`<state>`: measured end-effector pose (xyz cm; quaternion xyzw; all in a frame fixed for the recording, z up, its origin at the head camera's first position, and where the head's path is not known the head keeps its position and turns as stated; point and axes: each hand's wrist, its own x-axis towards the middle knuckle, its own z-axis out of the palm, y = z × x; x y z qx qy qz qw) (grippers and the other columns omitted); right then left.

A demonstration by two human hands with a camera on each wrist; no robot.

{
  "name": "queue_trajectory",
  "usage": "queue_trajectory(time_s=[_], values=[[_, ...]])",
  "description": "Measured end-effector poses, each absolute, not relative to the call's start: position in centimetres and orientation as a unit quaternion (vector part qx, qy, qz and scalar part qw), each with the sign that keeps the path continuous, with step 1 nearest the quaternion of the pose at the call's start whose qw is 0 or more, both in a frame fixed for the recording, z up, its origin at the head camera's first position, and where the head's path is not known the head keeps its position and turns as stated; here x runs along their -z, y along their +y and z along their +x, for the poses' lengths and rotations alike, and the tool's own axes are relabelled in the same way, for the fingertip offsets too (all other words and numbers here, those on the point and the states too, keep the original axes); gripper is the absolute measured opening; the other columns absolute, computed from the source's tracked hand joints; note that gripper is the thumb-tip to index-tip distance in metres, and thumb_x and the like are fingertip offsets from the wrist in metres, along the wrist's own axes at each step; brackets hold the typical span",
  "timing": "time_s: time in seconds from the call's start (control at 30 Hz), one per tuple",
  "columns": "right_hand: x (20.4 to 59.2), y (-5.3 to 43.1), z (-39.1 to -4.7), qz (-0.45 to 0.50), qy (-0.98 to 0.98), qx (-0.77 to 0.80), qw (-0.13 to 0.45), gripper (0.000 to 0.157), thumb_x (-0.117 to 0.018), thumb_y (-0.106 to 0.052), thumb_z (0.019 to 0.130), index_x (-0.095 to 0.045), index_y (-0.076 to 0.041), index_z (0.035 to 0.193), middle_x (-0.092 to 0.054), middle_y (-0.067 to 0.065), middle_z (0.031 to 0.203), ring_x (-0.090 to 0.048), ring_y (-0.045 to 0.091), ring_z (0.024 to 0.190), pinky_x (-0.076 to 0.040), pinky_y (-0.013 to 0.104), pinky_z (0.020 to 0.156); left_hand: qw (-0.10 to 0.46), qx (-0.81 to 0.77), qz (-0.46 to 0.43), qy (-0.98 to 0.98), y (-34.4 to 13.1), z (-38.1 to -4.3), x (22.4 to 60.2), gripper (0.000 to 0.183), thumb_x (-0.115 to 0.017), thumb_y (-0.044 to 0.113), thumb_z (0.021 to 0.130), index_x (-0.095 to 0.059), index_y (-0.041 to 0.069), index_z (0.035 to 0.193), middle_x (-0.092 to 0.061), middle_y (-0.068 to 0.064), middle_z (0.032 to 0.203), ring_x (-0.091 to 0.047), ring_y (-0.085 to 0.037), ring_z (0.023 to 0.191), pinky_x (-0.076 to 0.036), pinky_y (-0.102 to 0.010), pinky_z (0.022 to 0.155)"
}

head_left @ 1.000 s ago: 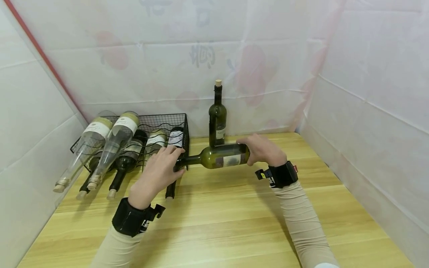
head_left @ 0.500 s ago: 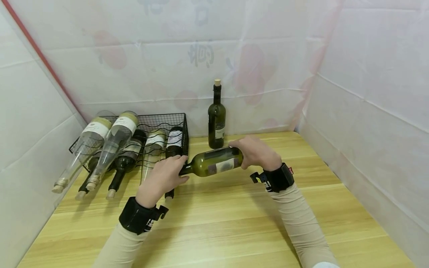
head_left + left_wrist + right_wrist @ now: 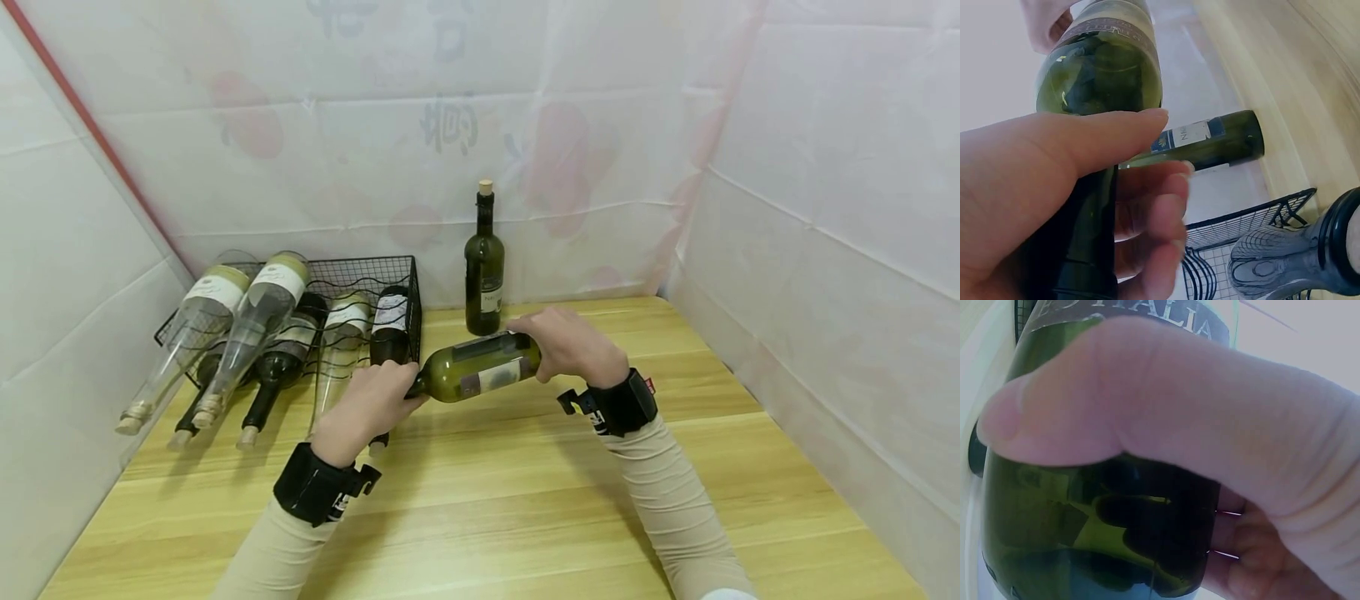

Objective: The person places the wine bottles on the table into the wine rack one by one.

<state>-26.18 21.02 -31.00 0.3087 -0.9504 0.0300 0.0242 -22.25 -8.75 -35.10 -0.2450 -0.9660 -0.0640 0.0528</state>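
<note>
Between my two hands a green wine bottle [image 3: 480,368] is held nearly level above the table, its neck pointing left and tipped slightly down. My left hand [image 3: 372,398] grips the dark neck, with the thumb along the shoulder in the left wrist view. My right hand [image 3: 572,343] holds the base end, thumb and fingers around the glass [image 3: 1085,531] in the right wrist view. The neck's mouth is hidden by my left hand. Behind the held bottle stands an upright corked green bottle [image 3: 484,267], near the back wall.
A black wire rack [image 3: 363,268] stands at the back left. Several bottles lie in it, necks toward me, including a dark bottle [image 3: 390,333] at its right end. Two clear bottles [image 3: 266,308] lie on top at the left. White sheeting encloses the table [image 3: 525,517].
My left hand has moved right and slightly down, closing further around the neck. The held bottle has shifted left and toward me, its neck end tilting lower. My right hand has followed leftward.
</note>
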Motion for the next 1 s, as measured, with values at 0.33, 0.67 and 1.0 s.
queue_trajectory(time_s=[0.33,0.67,1.0], values=[[31.3,21.2,-26.5,0.303,-0.952,-0.04,0.018,0.088,-0.097,-0.007,0.065,-0.059,-0.013,0.144,-0.071,0.009,0.134,-0.07,0.032,0.113,-0.058,0.046,0.095,0.076,0.072,-0.253,-0.962,-8.8,-22.5,35.5,0.025,-0.076,0.029,0.093,-0.06,0.013,0.082,-0.061,-0.005,0.072,-0.06,-0.022,0.06,-0.043,-0.036,0.05],[31.3,21.2,-26.6,0.317,-0.947,-0.047,0.022,0.085,-0.094,-0.009,0.067,-0.058,-0.01,0.145,-0.069,0.01,0.136,-0.069,0.032,0.115,-0.057,0.046,0.096,0.062,0.071,-0.262,-0.96,-9.5,-22.6,35.0,0.017,-0.073,0.017,0.091,-0.059,0.012,0.082,-0.051,-0.002,0.066,-0.048,-0.017,0.056,-0.034,-0.031,0.052],[31.3,20.9,-26.3,0.311,-0.948,-0.066,0.019,0.089,-0.094,-0.009,0.07,-0.053,-0.008,0.149,-0.062,0.013,0.145,-0.064,0.035,0.126,-0.053,0.047,0.104,0.057,0.07,-0.26,-0.961,-10.0,-22.7,34.7,0.011,-0.071,0.013,0.09,-0.061,0.011,0.085,-0.053,-0.003,0.067,-0.05,-0.018,0.057,-0.037,-0.032,0.052]])
